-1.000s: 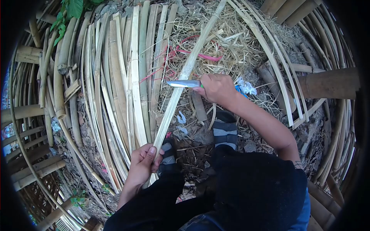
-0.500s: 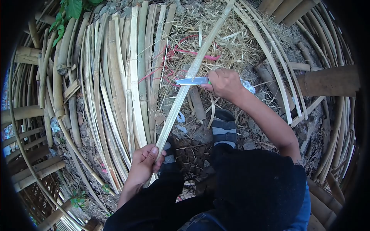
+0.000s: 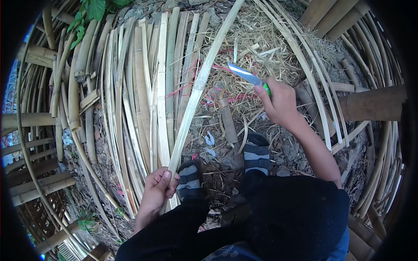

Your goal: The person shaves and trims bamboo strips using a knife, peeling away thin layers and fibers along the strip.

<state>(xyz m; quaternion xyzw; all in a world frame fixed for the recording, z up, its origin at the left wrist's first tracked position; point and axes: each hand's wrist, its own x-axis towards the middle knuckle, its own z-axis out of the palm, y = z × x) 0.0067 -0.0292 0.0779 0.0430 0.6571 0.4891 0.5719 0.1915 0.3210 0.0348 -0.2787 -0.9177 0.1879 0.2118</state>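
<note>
A long pale bamboo strip (image 3: pixel 191 104) slants from the lower left up to the top middle. Its lower end is in my left hand (image 3: pixel 157 189), with the thumb on top and the fingers wrapped round it. My right hand (image 3: pixel 279 102) grips the green handle of a knife (image 3: pixel 246 74). The blade points up and left, over the shavings, to the right of the strip and apart from it.
Many split bamboo strips (image 3: pixel 140 78) lie side by side at the left. Shavings (image 3: pixel 270 56) and pink string cover the ground ahead. Curved strips (image 3: pixel 305 65) and a thick bamboo pole (image 3: pixel 374 104) are at the right. Two sandalled feet (image 3: pixel 257 157) stand below the knife.
The knife was across the strip and touching it; my right hand has lifted it away to the right. The strip's upper part has swung left. My left hand still grips its lower end.
</note>
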